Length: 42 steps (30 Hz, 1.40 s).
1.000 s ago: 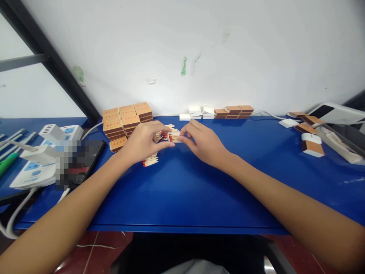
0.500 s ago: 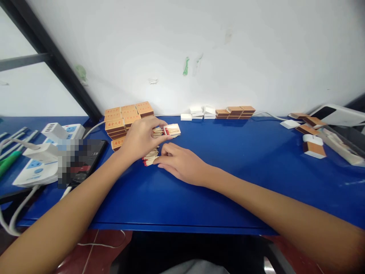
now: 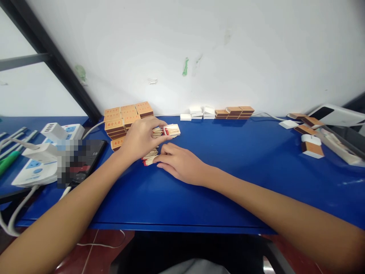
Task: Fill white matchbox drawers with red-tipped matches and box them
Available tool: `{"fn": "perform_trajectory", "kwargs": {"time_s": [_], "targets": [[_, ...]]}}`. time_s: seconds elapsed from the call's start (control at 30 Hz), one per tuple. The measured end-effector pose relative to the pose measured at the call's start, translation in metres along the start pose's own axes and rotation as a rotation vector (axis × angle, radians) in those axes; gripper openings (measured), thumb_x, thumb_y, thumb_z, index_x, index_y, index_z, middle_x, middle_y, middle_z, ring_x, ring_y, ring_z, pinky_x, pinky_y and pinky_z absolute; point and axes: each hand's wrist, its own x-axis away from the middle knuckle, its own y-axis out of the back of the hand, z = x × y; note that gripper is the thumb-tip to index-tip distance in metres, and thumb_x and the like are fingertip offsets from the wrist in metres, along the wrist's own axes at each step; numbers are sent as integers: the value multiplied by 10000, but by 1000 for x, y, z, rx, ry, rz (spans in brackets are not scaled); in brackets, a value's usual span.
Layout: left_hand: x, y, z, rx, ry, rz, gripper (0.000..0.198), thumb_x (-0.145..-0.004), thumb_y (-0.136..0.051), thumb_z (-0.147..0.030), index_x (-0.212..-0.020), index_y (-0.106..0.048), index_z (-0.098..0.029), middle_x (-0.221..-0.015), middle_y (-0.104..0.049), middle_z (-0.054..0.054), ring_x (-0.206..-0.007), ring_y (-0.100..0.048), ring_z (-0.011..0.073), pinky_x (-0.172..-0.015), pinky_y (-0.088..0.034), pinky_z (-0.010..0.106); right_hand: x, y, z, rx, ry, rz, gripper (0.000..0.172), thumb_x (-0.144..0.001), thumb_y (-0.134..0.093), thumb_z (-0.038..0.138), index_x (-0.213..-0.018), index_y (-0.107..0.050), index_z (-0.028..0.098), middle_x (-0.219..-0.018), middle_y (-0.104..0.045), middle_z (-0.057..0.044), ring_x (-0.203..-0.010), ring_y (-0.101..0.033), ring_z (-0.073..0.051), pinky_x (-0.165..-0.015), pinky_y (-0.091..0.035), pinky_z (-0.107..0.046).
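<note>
My left hand (image 3: 145, 135) holds the near end of a small white matchbox tray (image 3: 173, 130) between thumb and fingers. Red-tipped matches lie in the tray, some with their ends past its edge. Just below, my right hand (image 3: 182, 163) has its fingers curled and pressed together at a pile of loose matches (image 3: 149, 157) on the blue table. Its fingertips are on the pale ends of these matches; how many they pinch I cannot make out. More matches show between my left thumb and fingers. Part of the pile is hidden under my left hand.
Stacked orange matchboxes (image 3: 114, 125) stand behind my left hand. White trays (image 3: 196, 111) and brown matchboxes (image 3: 235, 112) line the wall. At the left are a power strip (image 3: 37, 167) and a phone (image 3: 92, 156); several matchboxes (image 3: 312, 149) lie at the right on the blue table (image 3: 228, 160).
</note>
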Motion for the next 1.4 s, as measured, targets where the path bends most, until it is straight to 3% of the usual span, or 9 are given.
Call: {"fn": "perform_trajectory", "kwargs": {"time_s": [0.27, 0.47, 0.63, 0.8, 0.97, 1.2, 1.3, 1.4], "targets": [[0, 0, 2, -11, -19, 6, 310, -883, -825, -421, -1078, -784, -183, -910, -755, 49, -619, -583, 147, -701, -485, 327, -2, 5, 0, -127, -64, 3, 130, -1051, -623, 260, -976, -690, 177, -1008, -638, -67, -1017, -584, -215, -905, -494, -345], [2, -1, 6, -56, -59, 67, 296, -910, -794, -348, -1147, -777, -170, -1029, -775, 74, -703, -638, 175, -705, -482, 319, 1, 12, -2, -45, -56, 37, 176, -1047, -629, 295, -940, -674, 163, -998, -635, -77, -995, -586, -218, -883, -491, -341], [2, -1, 8, -99, -128, 128, 252, -922, -769, -284, -1137, -768, -153, -1084, -770, 92, -774, -670, 194, -702, -483, 307, 9, 27, -17, 46, -121, -131, 134, -1065, -597, 289, -997, -647, 184, -1031, -637, -80, -972, -589, -219, -884, -478, -345], [2, -2, 5, 23, -130, 106, 359, -860, -856, -426, -1099, -777, -171, -989, -768, 58, -695, -631, 164, -694, -474, 296, 13, 38, -41, 146, -254, -320, 92, -1064, -563, 234, -1022, -632, 190, -1052, -619, -92, -962, -584, -226, -822, -454, -334], [2, -2, 2, 117, -117, 109, 374, -855, -854, -467, -1091, -781, -186, -945, -757, 32, -595, -564, 119, -663, -452, 282, 11, 34, -46, 198, -236, -328, 98, -1060, -559, 235, -1007, -629, 191, -1035, -613, -90, -958, -568, -231, -812, -438, -336], [1, -2, 1, 105, -71, 79, 349, -883, -819, -459, -1091, -791, -181, -968, -765, 43, -581, -551, 110, -659, -449, 286, 10, 33, -31, 156, -177, -378, 138, -1079, -534, 268, -1025, -634, 190, -1021, -626, -82, -911, -576, -208, -793, -447, -327], [1, -1, 2, 61, -14, 42, 302, -902, -792, -391, -1113, -792, -174, -961, -763, 49, -602, -565, 124, -664, -458, 296, 8, 27, -17, 120, -58, -308, 204, -1098, -503, 288, -1057, -670, 178, -1015, -630, -82, -923, -582, -199, -823, -474, -331], [0, 0, 3, 15, 6, 11, 284, -896, -796, -387, -1093, -797, -181, -911, -753, 42, -641, -585, 146, -683, -466, 312, 5, 16, -1, 125, 37, -106, 224, -1092, -523, 278, -1161, -714, 185, -1039, -611, -82, -943, -572, -197, -741, -474, -308]]}}
